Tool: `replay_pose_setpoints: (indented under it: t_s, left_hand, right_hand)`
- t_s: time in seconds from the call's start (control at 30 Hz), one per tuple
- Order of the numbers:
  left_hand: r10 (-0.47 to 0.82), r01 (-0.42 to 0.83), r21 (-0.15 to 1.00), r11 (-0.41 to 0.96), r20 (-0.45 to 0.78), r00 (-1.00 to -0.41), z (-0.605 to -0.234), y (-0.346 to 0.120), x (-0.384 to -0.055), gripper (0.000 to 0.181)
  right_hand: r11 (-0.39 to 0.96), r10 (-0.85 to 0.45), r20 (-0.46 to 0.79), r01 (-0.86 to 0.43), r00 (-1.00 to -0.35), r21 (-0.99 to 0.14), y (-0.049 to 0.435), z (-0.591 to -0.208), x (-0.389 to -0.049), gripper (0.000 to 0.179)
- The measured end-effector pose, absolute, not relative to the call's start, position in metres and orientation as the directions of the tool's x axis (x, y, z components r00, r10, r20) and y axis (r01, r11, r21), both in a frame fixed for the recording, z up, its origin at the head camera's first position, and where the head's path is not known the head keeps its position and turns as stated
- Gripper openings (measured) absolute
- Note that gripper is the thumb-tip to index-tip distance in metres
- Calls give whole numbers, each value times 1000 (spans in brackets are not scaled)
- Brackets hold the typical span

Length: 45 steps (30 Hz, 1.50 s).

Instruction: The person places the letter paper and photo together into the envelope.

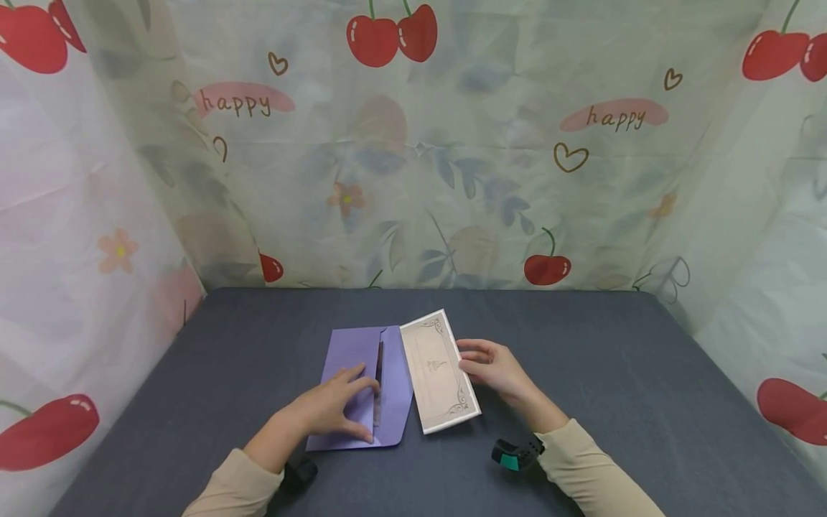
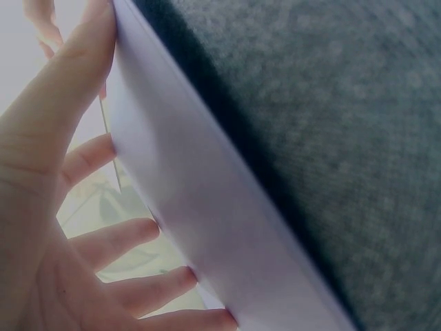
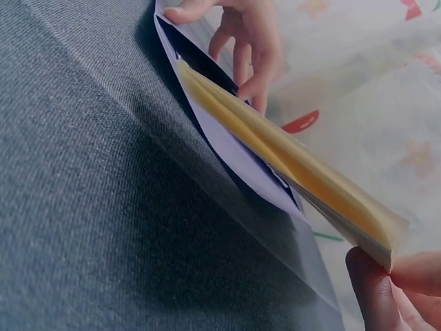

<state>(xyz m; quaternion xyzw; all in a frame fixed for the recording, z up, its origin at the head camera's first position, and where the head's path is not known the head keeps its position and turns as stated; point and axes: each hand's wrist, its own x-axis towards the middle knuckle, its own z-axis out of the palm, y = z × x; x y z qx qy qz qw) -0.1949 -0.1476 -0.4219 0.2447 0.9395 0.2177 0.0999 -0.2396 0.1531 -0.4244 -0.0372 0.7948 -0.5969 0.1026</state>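
Note:
A purple envelope (image 1: 352,347) lies on the table, its flap (image 1: 396,409) unfolded to the right. Across its front rests my left hand (image 1: 329,408), fingers spread, fingertips and thumb touching the paper near the opening. In the left wrist view the fingertips line up along the envelope (image 2: 186,165). My right hand (image 1: 497,370) pinches the right edge of a cream folded card (image 1: 429,352) with scroll ornaments on its corners. Tilted, the card overlaps the flap's edge in the head view. In the right wrist view thumb and fingers hold its end, and its yellowish inside (image 3: 303,176) shows between the layers.
A dark grey cloth covers the table (image 1: 575,345). Behind it hangs a curtain (image 1: 413,179) printed with cherries, hearts and "happy", which also runs along both sides. A black wrist device (image 1: 517,454) with a green patch sits by the right sleeve.

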Motion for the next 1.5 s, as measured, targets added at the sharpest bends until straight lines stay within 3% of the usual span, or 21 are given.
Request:
replay_pose_setpoints:
  t_s: [1.5]
  left_hand:
    - [526, 453, 440, 775, -52, -849, -424, -149, -196, 65]
  right_hand:
    - [242, -188, -152, 105, -970, -965, 123, -437, -244, 39]
